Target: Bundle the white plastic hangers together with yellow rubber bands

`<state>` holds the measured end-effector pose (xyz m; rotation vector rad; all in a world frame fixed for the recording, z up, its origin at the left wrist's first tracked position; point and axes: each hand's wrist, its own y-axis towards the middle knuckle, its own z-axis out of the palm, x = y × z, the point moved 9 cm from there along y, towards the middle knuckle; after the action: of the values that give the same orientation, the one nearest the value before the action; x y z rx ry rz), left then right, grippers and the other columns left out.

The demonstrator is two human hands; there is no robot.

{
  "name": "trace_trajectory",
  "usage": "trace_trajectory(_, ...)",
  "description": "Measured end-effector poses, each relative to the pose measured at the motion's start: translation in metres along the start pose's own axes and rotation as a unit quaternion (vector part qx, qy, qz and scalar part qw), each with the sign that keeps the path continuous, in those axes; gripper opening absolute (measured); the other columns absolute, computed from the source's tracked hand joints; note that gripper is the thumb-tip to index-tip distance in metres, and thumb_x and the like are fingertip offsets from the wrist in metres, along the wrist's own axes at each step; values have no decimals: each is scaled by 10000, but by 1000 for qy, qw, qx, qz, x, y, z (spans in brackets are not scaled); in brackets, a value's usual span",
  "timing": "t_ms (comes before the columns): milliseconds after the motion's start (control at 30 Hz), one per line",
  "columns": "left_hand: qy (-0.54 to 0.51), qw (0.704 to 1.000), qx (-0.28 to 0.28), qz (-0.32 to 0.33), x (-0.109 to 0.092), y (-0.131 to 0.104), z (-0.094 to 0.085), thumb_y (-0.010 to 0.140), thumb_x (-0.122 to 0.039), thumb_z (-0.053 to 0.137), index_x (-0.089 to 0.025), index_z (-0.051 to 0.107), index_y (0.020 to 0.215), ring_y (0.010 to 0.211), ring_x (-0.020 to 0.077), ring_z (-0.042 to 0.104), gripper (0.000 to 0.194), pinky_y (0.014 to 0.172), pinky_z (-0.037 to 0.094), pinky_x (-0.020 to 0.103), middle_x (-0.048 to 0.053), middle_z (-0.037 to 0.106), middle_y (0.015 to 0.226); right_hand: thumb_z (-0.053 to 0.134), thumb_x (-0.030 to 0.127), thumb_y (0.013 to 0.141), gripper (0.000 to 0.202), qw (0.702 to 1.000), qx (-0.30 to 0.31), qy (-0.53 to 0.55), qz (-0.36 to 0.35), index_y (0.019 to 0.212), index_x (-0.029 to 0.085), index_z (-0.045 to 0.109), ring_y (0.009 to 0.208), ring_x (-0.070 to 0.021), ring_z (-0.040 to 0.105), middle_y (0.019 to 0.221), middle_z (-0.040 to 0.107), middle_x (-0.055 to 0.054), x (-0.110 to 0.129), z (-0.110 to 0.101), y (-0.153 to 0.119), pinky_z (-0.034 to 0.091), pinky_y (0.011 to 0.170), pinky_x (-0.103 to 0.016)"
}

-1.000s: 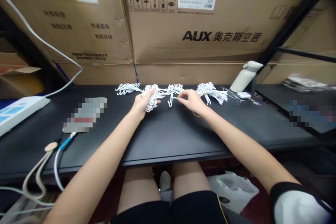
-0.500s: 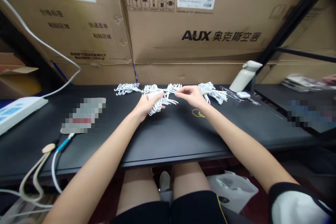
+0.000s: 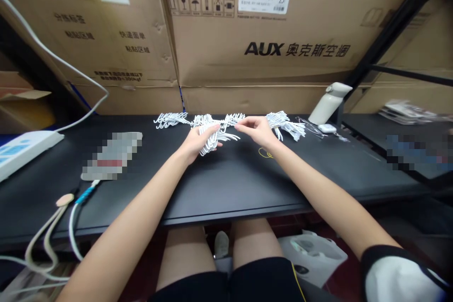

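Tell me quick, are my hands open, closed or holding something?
Left hand: closed, holding a bunch of white hooks.
Right hand: near other hooks; cannot tell whether it pinches one.

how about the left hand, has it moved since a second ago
Yes: against the large cardboard box at the back, the left hand has shifted a little right and slightly down in the picture.

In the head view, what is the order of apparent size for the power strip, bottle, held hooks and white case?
Largest: power strip, even cut by the frame.
Unsure between: bottle, held hooks; left hand hides some.
Smallest: white case.
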<state>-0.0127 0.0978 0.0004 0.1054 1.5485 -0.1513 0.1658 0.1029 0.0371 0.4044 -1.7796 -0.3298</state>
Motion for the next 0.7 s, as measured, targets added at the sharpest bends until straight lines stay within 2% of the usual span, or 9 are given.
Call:
trace_trajectory(167,0,1000,9,-2,-1,-1,1,737,-401,711,-122,661,914,571,167,675,334,442,521,215,69,702,770,740,379,666,242,999,-31,-5,-29,691,141,705,714,-180,640,723,705,-56,7,-5,-1,504,707,-316)
trace_trajectory(267,-3,1000,8,-6,0,-1,1,739,-408,709,-122,666,924,572,163,673,344,447,522,214,70,703,774,748,375,656,237,999,-50,2,-20,705,147,710,713,-177,641,725,707,-53,5,-9,-1,513,713,-322)
trace_trajectory(433,-12,1000,6,-2,0,1,0,727,-410,720,-115,668,921,552,159,665,357,435,514,210,65,700,744,764,399,627,274,999,-11,33,24,714,143,717,671,-171,621,710,689,-52,-4,-1,-1,525,591,-297)
trace_trajectory(700,-15,1000,7,-7,1,0,1,729,-401,720,-120,661,899,550,155,667,334,431,512,206,53,700,734,734,373,677,248,999,11,-10,-32,701,126,715,617,-153,592,686,678,-58,8,2,-1,506,568,-288)
